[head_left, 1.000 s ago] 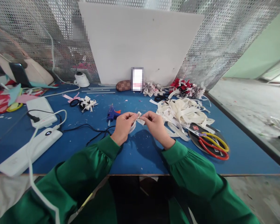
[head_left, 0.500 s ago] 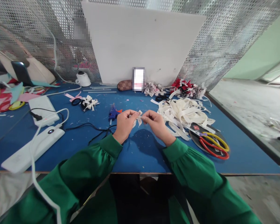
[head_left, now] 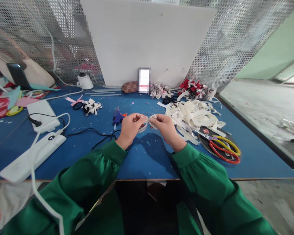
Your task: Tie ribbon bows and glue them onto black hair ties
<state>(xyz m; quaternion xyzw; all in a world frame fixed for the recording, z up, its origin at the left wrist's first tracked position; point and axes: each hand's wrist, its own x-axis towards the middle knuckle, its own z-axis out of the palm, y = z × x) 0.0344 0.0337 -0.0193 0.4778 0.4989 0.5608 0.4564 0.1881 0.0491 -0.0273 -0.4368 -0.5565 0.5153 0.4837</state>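
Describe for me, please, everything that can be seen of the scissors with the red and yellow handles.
The scissors have two large looped handles, smooth and plastic-looking: the yellow one farther from the camera, the red one nearer. A pale purple patch shows near the pivot, and the blades look like grey metal. They lie on a dark disc on the right of the blue table, blades pointing leftward to the cream strips. Whether the tips touch these, I cannot tell. Nobody is holding them.
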